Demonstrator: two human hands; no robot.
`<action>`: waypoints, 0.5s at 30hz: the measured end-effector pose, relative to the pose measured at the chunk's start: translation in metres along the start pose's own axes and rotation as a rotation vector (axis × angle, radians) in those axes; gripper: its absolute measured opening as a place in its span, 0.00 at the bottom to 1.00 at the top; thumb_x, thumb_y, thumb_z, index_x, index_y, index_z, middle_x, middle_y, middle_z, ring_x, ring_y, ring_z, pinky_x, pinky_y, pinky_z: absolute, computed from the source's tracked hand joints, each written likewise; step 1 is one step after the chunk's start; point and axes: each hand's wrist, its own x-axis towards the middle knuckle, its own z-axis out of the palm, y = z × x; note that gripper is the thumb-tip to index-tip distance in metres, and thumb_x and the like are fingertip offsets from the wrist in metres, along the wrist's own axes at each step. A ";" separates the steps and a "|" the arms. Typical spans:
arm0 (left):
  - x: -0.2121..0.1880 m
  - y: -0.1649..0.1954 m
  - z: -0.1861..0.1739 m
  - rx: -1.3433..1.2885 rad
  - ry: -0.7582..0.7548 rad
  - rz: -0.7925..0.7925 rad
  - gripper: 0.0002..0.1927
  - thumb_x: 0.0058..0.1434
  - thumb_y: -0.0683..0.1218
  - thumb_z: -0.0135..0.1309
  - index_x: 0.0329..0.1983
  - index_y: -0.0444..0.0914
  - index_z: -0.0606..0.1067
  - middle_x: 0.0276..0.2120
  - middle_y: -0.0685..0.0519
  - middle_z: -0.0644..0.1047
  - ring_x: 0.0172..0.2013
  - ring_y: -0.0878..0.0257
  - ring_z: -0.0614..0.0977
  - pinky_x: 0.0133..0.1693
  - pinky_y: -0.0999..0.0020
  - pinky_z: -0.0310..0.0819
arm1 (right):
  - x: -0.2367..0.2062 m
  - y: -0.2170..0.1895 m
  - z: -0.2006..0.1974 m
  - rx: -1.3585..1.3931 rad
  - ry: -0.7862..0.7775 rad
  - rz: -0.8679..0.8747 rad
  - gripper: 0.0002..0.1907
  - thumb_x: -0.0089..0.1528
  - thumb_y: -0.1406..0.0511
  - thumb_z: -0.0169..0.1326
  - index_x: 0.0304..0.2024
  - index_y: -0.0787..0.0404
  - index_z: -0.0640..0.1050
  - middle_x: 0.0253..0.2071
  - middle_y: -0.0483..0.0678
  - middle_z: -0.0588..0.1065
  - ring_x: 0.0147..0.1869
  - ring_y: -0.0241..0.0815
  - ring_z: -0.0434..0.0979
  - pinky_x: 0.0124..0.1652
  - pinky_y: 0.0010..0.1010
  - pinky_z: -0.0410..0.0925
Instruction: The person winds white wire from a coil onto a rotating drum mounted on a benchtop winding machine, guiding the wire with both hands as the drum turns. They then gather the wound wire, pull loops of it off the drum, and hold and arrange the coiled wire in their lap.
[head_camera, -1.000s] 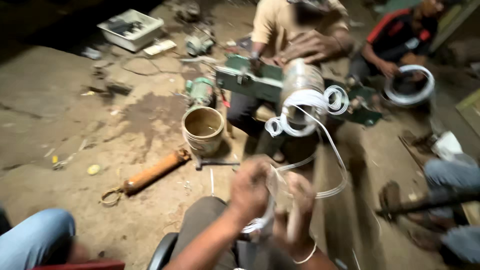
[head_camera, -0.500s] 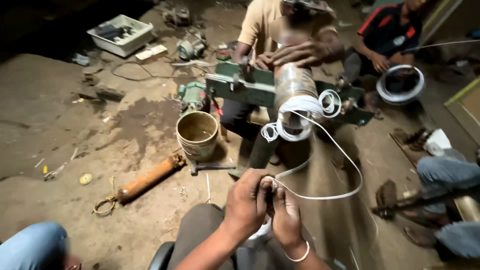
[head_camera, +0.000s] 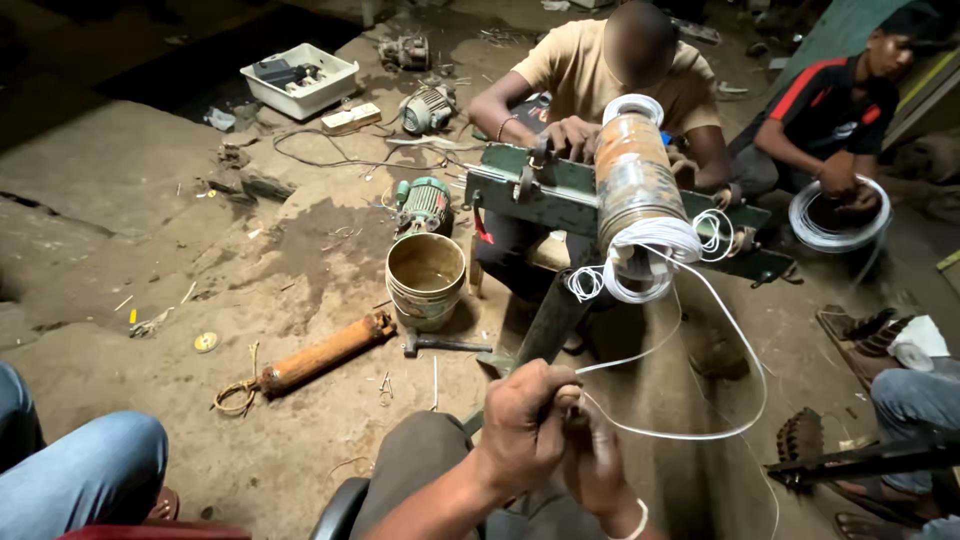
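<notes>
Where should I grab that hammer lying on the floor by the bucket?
Take the hammer by its dark handle, coming down from above near the free right end. It lies flat with its head toward the orange cylinder, so the handle is the long, bare part, with open floor beside it below the bucket.

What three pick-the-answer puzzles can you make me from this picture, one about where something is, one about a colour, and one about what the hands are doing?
1. Where is the bucket?
A. on the floor beside the green stand
B. on a shelf
C. in someone's lap

2. What colour is the wire?
A. red
B. white
C. black

3. What are the left hand and right hand doing?
A. resting open
B. pinching the wire together
C. holding the hammer

Answers: 1 A, it stands on the dirt floor; 2 B, the loops look white; 3 B, both hands close on the strand.
</notes>
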 end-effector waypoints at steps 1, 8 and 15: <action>0.001 0.001 -0.001 -0.010 0.025 -0.009 0.07 0.61 0.34 0.53 0.41 0.35 0.77 0.26 0.48 0.74 0.25 0.57 0.78 0.29 0.65 0.72 | 0.002 0.000 0.002 -0.092 -0.015 -0.120 0.18 0.73 0.58 0.46 0.58 0.63 0.72 0.49 0.43 0.72 0.50 0.35 0.69 0.48 0.28 0.66; 0.019 0.014 -0.019 0.090 0.181 0.065 0.06 0.63 0.34 0.53 0.40 0.35 0.77 0.26 0.49 0.75 0.26 0.60 0.77 0.30 0.68 0.70 | -0.016 0.041 -0.003 -0.493 -0.056 0.250 0.32 0.73 0.46 0.37 0.36 0.66 0.77 0.27 0.53 0.70 0.33 0.47 0.69 0.35 0.38 0.66; 0.028 0.025 -0.033 0.028 0.274 -0.005 0.04 0.68 0.36 0.52 0.40 0.34 0.77 0.26 0.53 0.74 0.25 0.65 0.74 0.28 0.70 0.68 | -0.058 0.086 -0.026 -0.635 -0.036 0.030 0.32 0.68 0.45 0.39 0.48 0.68 0.77 0.30 0.57 0.76 0.33 0.53 0.78 0.36 0.41 0.70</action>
